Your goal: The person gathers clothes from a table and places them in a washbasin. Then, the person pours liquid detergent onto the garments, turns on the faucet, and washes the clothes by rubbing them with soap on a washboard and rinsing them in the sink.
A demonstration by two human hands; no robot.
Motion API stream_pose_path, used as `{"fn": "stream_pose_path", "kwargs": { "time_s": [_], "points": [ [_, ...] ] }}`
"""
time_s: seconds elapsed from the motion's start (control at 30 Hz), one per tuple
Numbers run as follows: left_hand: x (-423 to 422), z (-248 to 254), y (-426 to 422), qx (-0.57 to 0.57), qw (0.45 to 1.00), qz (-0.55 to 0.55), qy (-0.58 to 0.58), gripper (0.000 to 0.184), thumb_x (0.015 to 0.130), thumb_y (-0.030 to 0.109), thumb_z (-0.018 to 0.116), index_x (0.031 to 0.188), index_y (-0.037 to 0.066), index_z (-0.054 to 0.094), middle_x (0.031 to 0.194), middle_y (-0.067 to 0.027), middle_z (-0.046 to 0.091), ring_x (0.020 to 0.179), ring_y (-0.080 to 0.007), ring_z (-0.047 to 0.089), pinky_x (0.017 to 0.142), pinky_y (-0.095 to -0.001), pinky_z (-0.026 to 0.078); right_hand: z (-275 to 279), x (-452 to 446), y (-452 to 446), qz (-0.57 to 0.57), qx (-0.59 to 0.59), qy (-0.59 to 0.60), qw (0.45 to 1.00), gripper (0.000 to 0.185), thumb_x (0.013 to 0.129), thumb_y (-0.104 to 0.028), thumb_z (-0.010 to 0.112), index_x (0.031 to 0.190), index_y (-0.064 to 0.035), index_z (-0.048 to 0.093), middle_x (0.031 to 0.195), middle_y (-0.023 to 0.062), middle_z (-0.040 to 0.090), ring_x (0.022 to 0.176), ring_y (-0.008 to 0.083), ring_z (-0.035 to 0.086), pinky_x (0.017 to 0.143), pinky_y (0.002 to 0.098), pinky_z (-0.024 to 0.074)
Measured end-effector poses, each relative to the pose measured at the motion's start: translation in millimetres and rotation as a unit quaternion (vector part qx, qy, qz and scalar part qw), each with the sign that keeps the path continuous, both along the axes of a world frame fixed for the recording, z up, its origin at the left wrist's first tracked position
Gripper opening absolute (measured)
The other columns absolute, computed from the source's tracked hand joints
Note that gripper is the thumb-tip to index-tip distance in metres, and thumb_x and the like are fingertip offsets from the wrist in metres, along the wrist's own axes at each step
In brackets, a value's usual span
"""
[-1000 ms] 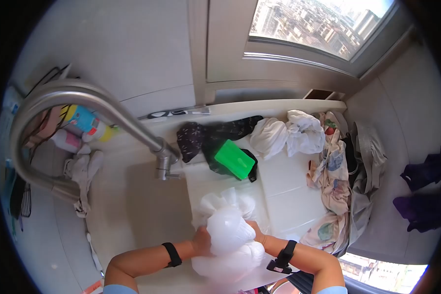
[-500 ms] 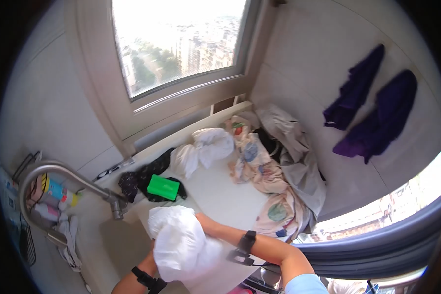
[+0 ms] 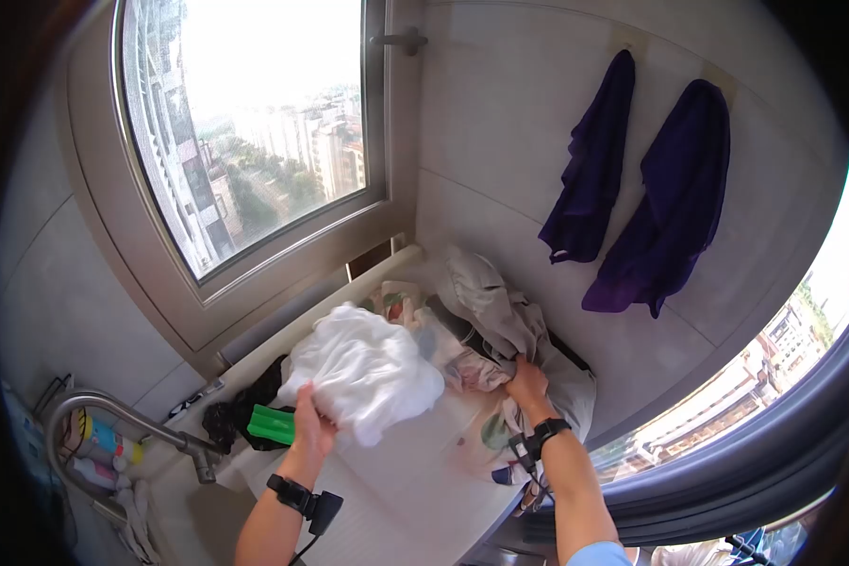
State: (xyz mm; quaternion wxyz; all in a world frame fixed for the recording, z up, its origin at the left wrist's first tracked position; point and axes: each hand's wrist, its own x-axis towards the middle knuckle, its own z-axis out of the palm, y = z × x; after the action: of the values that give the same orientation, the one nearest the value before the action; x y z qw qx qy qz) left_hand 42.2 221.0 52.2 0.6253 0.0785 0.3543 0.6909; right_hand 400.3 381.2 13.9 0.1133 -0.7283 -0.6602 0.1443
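The step in hand, as judged, was a two-handed sorting of cloths above the counter (image 3: 340, 509); it was best done by controlling the white cloth (image 3: 363, 373) with the left hand (image 3: 313, 432) while the right hand (image 3: 528, 379) managed the pile. A firm hold on a gathered fold, rather than on a single edge, would have kept the white cloth from slipping or trailing into the printed cloth (image 3: 476, 370). The right hand should have parted the layers with light pressure, so that the printed cloth and the grey cloth (image 3: 476, 288) did not drag together. The white cloth lay bunched directly beyond and to the right of the left fingers, at its near left edge; the index finger was extended, the other fingers were partly hidden, and whether they pinched the fabric could not be told. The right fingers were curled and bunched together where the printed and grey cloths met; their tips were hidden, so any grip there could not be confirmed. The green block (image 3: 272, 424) was just left of the left hand.
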Motion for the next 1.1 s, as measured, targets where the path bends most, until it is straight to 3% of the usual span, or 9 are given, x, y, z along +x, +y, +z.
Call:
{"fn": "stream_pose_path", "kwargs": {
  "time_s": [0.03,0.13,0.23,0.57,0.7,0.77,0.9,0.97,1.1],
  "points": [
    [4,-21,1,0.012,0.971,0.031,0.238,0.067,0.077,0.035,0.054,0.13,0.002,0.031,0.121,-0.0171,0.042,0.113,-0.0301,0.041,0.094,-0.0423,0.035,2,11,6,0.007,0.015,0.038,0.999,0.067,0.06,-0.025,0.07,0.121,-0.0122,0.045,0.112,0.0235,0.052,0.104,0.0376,0.05,0.087,0.0434,0.041],
    [36,-26,-18,0.069,0.672,0.006,0.738,0.082,0.064,0.026,0.067,0.133,0.006,0.027,0.132,-0.0284,0.02,0.125,-0.0419,0.017,0.101,-0.0458,0.022,45,25,16,0.0,0.134,0.115,0.984,0.053,0.061,-0.017,0.066,0.111,-0.0044,0.052,0.099,0.025,0.058,0.097,0.0347,0.056,0.083,0.0374,0.0436],
    [70,-32,-6,-0.083,0.569,-0.285,0.767,0.083,0.064,0.026,0.067,0.135,0.015,0.027,0.14,-0.0269,0.006,0.129,-0.0438,0.005,0.103,-0.0462,0.018,77,44,31,-0.015,0.264,0.181,0.947,0.048,0.062,-0.011,0.063,0.106,0.0031,0.054,0.1,0.0246,0.058,0.096,0.0329,0.057,0.081,0.0349,0.0436],
    [77,-24,22,-0.094,0.617,-0.27,0.734,0.097,0.059,0.041,0.074,0.138,0.02,0.021,0.142,-0.0213,-0.002,0.13,-0.0409,-0.005,0.105,-0.0439,0.016,302,3,-15,0.035,0.296,0.652,0.698,0.015,0.074,-0.001,0.049,0.088,-0.0053,0.052,0.083,0.0037,0.056,0.072,0.0098,0.052,0.062,0.0242,0.0425],
    [78,70,6,0.168,0.699,-0.119,0.684,0.117,0.055,0.048,0.077,0.139,0.025,-0.001,0.144,-0.0174,-0.001,0.133,-0.0323,0.003,0.105,-0.043,0.018,358,-34,-64,0.091,0.304,0.718,0.619,0.017,0.076,-0.003,0.049,0.093,-0.0063,0.05,0.085,0.0055,0.056,0.073,0.0129,0.053,0.065,0.0266,0.0456],
    [93,155,-34,0.243,0.769,-0.088,0.585,0.116,0.056,0.041,0.077,0.139,0.011,0.001,0.14,-0.0209,0.008,0.129,-0.0358,0.015,0.104,-0.0427,0.019,384,-62,-99,0.153,0.305,0.723,0.6,0.017,0.078,-0.006,0.049,0.095,-0.0067,0.05,0.088,0.0074,0.057,0.074,0.0146,0.054,0.066,0.0281,0.0468],
    [102,216,-86,0.301,0.679,-0.009,0.669,0.107,0.057,0.031,0.078,0.136,0.004,0.01,0.136,-0.0204,0.02,0.123,-0.0358,0.028,0.103,-0.04,0.024,421,-129,-182,0.243,0.29,0.753,0.539,0.014,0.078,-0.016,0.052,0.088,-0.0052,0.053,0.081,0.0091,0.057,0.071,0.0178,0.054,0.065,0.0305,0.0468],
    [83,224,-109,0.31,0.634,0.008,0.709,0.104,0.058,0.03,0.077,0.135,0.004,0.013,0.134,-0.02,0.023,0.122,-0.0348,0.03,0.102,-0.0395,0.025,409,-128,-227,0.283,0.285,0.723,0.562,0.019,0.073,-0.016,0.054,0.088,-0.0038,0.053,0.08,0.0112,0.057,0.072,0.0218,0.054,0.065,0.0321,0.0465],
    [-3,242,-179,0.262,0.572,0.035,0.777,0.096,0.059,0.029,0.076,0.132,0.003,0.019,0.13,-0.0191,0.029,0.118,-0.0327,0.034,0.1,-0.0385,0.028,349,-64,-308,0.336,0.357,0.412,0.768,0.03,0.063,-0.015,0.058,0.089,-0.0011,0.053,0.08,0.0154,0.056,0.073,0.0298,0.054,0.065,0.0353,0.0459]
  ]
}}
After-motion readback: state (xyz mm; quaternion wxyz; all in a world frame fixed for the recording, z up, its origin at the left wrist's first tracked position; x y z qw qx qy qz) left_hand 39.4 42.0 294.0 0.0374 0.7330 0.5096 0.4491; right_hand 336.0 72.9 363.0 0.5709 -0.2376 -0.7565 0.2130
